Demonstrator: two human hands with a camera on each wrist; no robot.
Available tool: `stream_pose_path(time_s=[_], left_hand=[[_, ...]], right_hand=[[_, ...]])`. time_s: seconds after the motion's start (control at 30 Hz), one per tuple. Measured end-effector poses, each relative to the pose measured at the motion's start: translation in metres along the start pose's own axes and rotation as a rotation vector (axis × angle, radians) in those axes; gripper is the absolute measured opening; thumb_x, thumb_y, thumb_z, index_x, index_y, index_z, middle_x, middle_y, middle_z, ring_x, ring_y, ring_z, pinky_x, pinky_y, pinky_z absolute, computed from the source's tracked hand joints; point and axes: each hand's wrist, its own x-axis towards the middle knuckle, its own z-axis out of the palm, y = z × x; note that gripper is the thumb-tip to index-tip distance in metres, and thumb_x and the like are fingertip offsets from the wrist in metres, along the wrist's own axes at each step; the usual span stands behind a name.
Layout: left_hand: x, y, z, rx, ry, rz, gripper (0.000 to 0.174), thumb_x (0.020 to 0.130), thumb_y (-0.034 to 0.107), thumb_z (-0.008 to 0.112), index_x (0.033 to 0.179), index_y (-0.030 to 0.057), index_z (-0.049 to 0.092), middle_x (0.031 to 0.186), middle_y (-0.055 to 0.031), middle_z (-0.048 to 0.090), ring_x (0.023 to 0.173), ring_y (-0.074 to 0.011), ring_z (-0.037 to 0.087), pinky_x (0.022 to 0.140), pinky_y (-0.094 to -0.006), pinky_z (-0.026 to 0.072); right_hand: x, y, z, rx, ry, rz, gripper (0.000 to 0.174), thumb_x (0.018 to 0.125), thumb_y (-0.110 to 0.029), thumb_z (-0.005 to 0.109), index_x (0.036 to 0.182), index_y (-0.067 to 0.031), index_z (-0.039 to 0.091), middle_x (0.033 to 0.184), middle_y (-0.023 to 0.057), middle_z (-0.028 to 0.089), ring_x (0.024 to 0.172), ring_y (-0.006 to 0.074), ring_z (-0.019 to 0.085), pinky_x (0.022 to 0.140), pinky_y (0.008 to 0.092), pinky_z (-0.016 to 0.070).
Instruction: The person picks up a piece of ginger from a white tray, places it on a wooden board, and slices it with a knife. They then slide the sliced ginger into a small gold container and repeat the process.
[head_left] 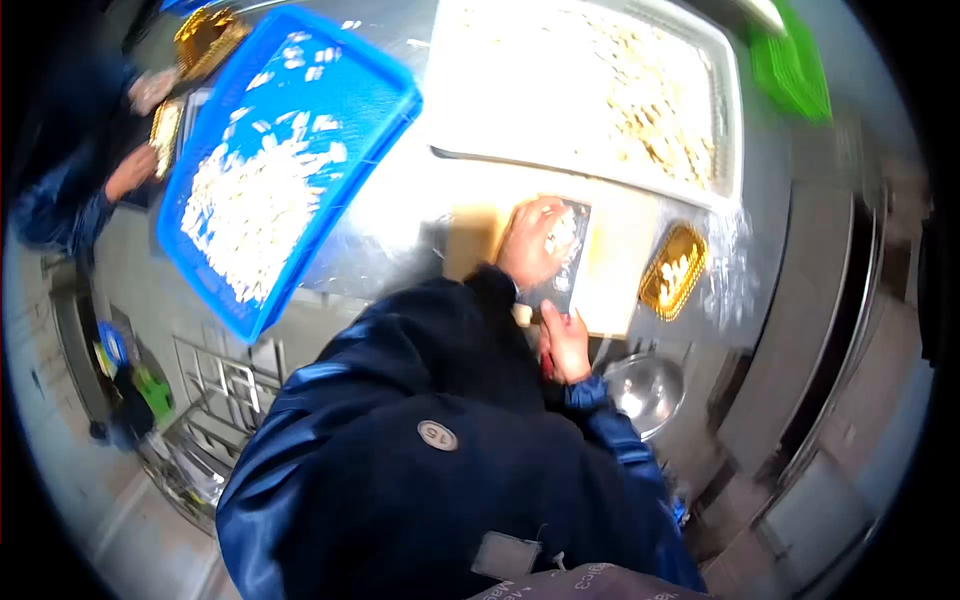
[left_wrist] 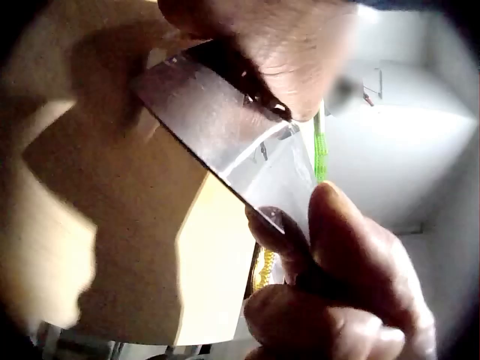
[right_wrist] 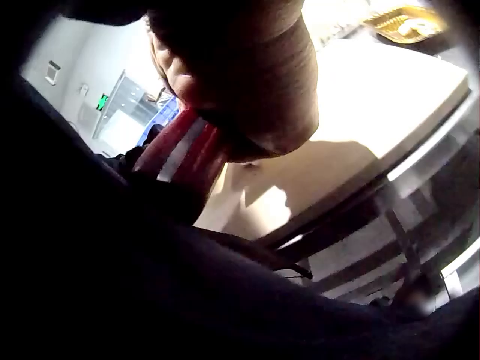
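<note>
A broad-bladed cleaver (left_wrist: 202,112) is held over a wooden cutting board (head_left: 610,265). My right hand (head_left: 566,345) grips its handle; in the left wrist view that hand's thumb and fingers (left_wrist: 352,259) close round the blade's handle end. My left hand (head_left: 533,242) curls round white food pieces (head_left: 560,235) against the flat of the blade; its fingertips are hidden in the left wrist view. A small pale piece (head_left: 522,315) lies beside the right hand. Something reddish (right_wrist: 199,154) shows under the right hand in the right wrist view.
A white tray (head_left: 735,130) of pale pieces stands behind the board, with a blue basket (head_left: 370,70) of white pieces at left. A gold tray (head_left: 690,238) and metal bowl (head_left: 645,385) are at right. Another person's hands (head_left: 130,172) hold a gold tray (head_left: 165,135).
</note>
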Motion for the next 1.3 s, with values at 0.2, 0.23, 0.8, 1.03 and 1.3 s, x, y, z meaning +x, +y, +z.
stream_pose_path(time_s=[0.2, 0.23, 0.8, 1.03, 1.3], left_hand=[[0.018, 0.038, -0.121, 0.148, 0.349, -0.081, 0.047, 0.077, 0.018, 0.079, 0.12, 0.006, 0.063, 0.125, -0.0134, 0.056, 0.12, -0.0346, 0.051, 0.102, -0.0434, 0.0428], [0.018, 0.038, -0.144, 0.138, 0.421, -0.08, 0.046, 0.077, 0.017, 0.078, 0.119, 0.006, 0.063, 0.124, -0.0132, 0.056, 0.12, -0.0347, 0.052, 0.102, -0.0434, 0.0429], [-0.06, -0.033, -0.356, 0.211, 0.691, -0.352, 0.027, 0.1, 0.023, 0.057, 0.11, 0.0014, 0.068, 0.1, -0.0162, 0.067, 0.089, -0.0316, 0.065, 0.081, -0.039, 0.0516], [-0.056, -0.038, -0.154, 0.17, -0.261, -0.075, 0.03, 0.087, 0.014, 0.068, 0.116, 0.0051, 0.066, 0.106, -0.0155, 0.064, 0.101, -0.0337, 0.063, 0.087, -0.0409, 0.0514], [-0.037, -0.018, -0.071, 0.558, -0.5, -0.159, 0.018, 0.086, 0.011, 0.061, 0.102, 0.0024, 0.057, 0.101, -0.0202, 0.059, 0.099, -0.0393, 0.059, 0.086, -0.0486, 0.0495]], right_hand=[[-0.015, -0.064, 0.075, -0.203, -0.313, -0.08, 0.009, 0.101, -0.015, 0.059, 0.104, -0.0079, 0.055, 0.058, -0.0035, 0.042, 0.043, 0.0071, 0.038, 0.04, 0.0246, 0.0332], [-0.016, -0.074, 0.094, -0.256, -0.377, -0.11, 0.01, 0.101, -0.016, 0.06, 0.104, -0.0076, 0.055, 0.058, -0.0033, 0.042, 0.043, 0.0073, 0.038, 0.04, 0.0245, 0.0331], [-0.046, -0.138, 0.103, -0.357, -0.191, -0.358, 0.031, 0.1, -0.027, 0.063, 0.081, -0.0132, 0.042, 0.059, -0.0067, 0.036, 0.045, 0.0054, 0.034, 0.042, 0.0242, 0.0311], [-0.083, -0.075, -0.041, -0.353, 0.193, -0.329, 0.02, 0.099, -0.023, 0.063, 0.093, -0.0077, 0.052, 0.06, -0.0044, 0.042, 0.045, 0.0074, 0.04, 0.042, 0.0258, 0.0363], [-0.115, -0.016, -0.103, -0.079, 0.274, -0.274, 0.02, 0.098, -0.022, 0.065, 0.091, -0.0067, 0.054, 0.062, -0.0027, 0.047, 0.045, 0.0071, 0.044, 0.042, 0.0255, 0.0361]])
